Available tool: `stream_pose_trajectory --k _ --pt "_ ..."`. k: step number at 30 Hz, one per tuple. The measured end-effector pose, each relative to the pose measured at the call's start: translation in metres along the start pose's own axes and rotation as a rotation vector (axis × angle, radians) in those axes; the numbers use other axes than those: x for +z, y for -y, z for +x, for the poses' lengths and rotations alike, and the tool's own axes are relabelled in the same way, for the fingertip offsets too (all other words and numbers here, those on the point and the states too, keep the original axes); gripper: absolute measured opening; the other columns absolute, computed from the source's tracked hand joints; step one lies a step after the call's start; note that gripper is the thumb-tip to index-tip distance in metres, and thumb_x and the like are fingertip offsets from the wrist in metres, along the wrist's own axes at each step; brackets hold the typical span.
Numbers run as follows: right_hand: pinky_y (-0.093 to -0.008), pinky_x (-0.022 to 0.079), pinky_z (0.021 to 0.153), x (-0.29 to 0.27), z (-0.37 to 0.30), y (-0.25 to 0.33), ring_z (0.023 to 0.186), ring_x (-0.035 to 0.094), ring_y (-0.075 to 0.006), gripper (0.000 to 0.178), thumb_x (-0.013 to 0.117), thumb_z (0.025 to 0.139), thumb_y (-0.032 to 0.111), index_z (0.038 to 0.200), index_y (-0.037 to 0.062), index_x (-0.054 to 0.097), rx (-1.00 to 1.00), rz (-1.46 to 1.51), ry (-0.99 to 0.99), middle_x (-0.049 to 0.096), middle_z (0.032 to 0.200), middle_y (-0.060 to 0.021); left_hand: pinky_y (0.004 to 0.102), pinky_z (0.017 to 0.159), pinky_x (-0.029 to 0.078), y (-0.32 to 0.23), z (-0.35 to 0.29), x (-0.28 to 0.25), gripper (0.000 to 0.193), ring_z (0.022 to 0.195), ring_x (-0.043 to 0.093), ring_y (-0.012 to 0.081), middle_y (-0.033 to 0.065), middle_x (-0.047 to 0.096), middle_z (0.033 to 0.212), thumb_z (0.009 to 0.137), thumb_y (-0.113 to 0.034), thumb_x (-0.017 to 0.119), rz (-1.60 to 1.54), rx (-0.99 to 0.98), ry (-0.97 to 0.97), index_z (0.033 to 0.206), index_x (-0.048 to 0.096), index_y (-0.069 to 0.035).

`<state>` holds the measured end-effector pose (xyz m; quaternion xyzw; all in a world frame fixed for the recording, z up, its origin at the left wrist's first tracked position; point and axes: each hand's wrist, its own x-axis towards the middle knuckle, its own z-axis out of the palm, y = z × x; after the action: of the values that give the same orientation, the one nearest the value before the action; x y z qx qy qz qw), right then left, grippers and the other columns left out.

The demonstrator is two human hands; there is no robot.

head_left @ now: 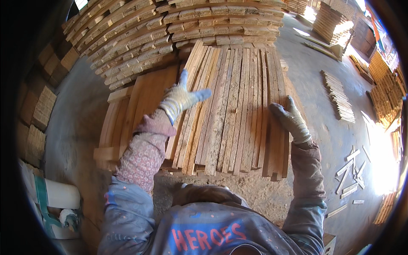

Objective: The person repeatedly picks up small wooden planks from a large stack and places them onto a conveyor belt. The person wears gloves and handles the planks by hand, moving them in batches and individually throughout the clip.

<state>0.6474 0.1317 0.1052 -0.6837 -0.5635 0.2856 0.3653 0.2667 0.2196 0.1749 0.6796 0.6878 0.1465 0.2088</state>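
Observation:
A row of narrow wooden boards (238, 110) stands on edge, packed side by side and running away from me. At its left side is my left hand (179, 98), in a striped knit glove with bluish fingertips. Its thumb and forefinger are spread wide, the thumb reaching over the boards. My right hand (294, 122), gloved too, rests along the row's right side with the thumb over the top edge and the fingers stretched out. Neither hand is closed round a board. Wider flat boards (144, 97) lie to the left, partly behind my left forearm.
A tall layered stack of lumber (191, 25) rises at the far side. More stacked wood (40, 106) stands at the left, near a white and green object (59, 195). On the concrete floor at right lie a row of slats (338, 95) and scattered offcuts (352, 172). Sawdust (259, 193) covers the near ground.

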Motion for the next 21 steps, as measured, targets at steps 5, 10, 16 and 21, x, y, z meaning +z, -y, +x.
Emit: stream_pose_trajectory --k 5,10,16,21 --pt "-0.0317 0.054 0.093 0.011 0.002 0.008 0.11 0.067 -0.0213 0.097 0.08 0.09 0.03 0.158 -0.0069 0.022 0.101 0.725 0.074 0.068 0.12 -0.0169 0.0504 0.122 0.027 0.074 0.029 -0.005 0.135 0.147 0.039 0.0383 0.0334 0.046 0.15 0.069 -0.079 0.077 -0.303 0.047 0.1 0.164 0.013 -0.008" --pt "-0.0287 0.056 0.086 0.035 0.004 0.02 0.099 0.069 -0.0191 0.101 0.079 0.09 0.016 0.161 -0.0055 0.01 0.12 0.565 0.077 0.07 0.11 -0.0121 0.0363 0.115 0.04 0.105 0.035 0.005 0.061 0.124 0.059 0.0154 0.0075 0.069 0.13 0.094 -0.051 0.07 -0.711 0.197 0.267 0.133 0.066 -0.004" --pt "-0.032 0.051 0.1 0.045 0.038 -0.02 0.117 0.063 -0.0209 0.086 0.072 0.095 0.023 0.157 -0.0097 0.021 0.158 1.113 0.299 0.067 0.122 -0.0201 0.0345 0.115 0.042 0.133 0.055 0.007 0.055 0.123 0.062 0.0185 0.0075 0.067 0.134 0.1 -0.047 0.059 -0.856 0.277 0.361 0.134 0.065 -0.003" --pt "-0.0353 0.042 0.114 0.043 0.013 0.03 0.131 0.056 -0.0235 0.051 0.053 0.108 0.027 0.141 -0.0101 0.048 0.125 0.949 0.198 0.062 0.133 -0.0215 0.0336 0.112 0.046 0.151 0.071 0.01 0.049 0.124 0.063 0.0201 0.0111 0.069 0.13 0.104 -0.035 0.054 -0.841 0.399 0.392 0.131 0.065 0.004"
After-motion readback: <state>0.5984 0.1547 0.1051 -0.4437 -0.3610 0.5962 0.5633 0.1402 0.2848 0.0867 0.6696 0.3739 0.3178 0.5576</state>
